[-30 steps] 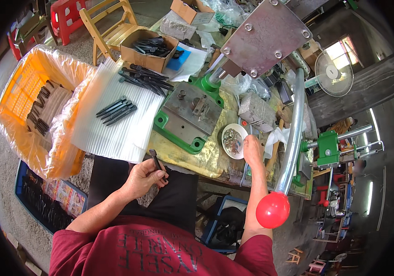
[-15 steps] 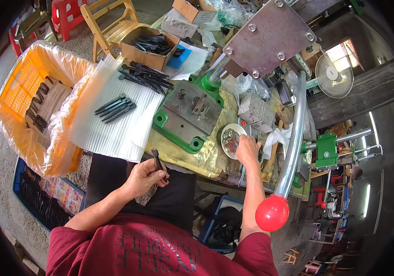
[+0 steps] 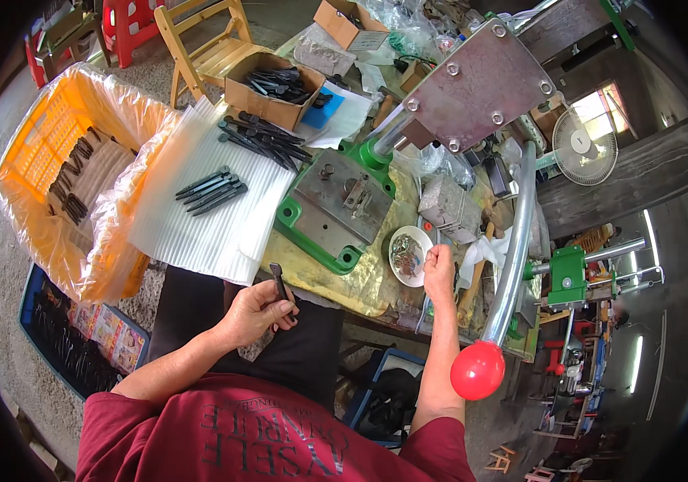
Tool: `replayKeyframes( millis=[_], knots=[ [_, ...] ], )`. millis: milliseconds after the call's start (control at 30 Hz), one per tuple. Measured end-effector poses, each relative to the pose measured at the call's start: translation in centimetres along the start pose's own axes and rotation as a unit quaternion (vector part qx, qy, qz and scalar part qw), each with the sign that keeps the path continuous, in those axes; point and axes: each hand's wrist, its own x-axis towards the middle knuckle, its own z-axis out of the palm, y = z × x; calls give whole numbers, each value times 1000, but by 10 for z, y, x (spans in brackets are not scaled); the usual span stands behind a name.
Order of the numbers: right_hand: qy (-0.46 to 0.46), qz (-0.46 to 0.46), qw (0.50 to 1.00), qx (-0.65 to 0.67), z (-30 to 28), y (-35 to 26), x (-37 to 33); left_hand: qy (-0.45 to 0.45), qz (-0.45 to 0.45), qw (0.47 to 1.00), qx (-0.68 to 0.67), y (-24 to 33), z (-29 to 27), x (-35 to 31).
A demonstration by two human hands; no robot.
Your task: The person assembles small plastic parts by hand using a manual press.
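Note:
My left hand (image 3: pixel 257 314) is closed round a slim black piece with a flat, wider head (image 3: pixel 277 277), held upright in front of my lap. At the bench's right side my right hand (image 3: pixel 440 273) has its fingers pinched together by the rim of a white bowl (image 3: pixel 396 271). Small metal parts (image 3: pixel 405 254) lie inside that bowl. Whatever the right fingers hold, if anything, is too small to make out. Left of the bowl stands a green-based hand press (image 3: pixel 344 201) with a steel plate. Several similar black pieces (image 3: pixel 212 190) lie in a row on white foam sheeting (image 3: pixel 199 241).
A red ball knob (image 3: pixel 477 370) on a long steel lever (image 3: pixel 517 249) hangs right of my right forearm. Left stands a yellow crate (image 3: pixel 34 173) lined with clear plastic. Beyond the foam is a cardboard box (image 3: pixel 280 112) of black pieces. A grey block (image 3: pixel 450 206) sits behind the bowl.
My right hand has drawn back from inside the bowl to its right rim, fingers together. The left hand keeps its hold on the black piece. The whole view has shifted slightly.

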Motion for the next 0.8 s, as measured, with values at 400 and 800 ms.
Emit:
replayKeyframes(
  millis=[400,800],
  knots=[
    [-83,132,937,313,-12,-4,-12,-7,2,1000,-12,-3,6,-2],
    [-14,100,919,381,4,-2,-24,-11,4,1000,-19,1,8,-3]
  ],
)
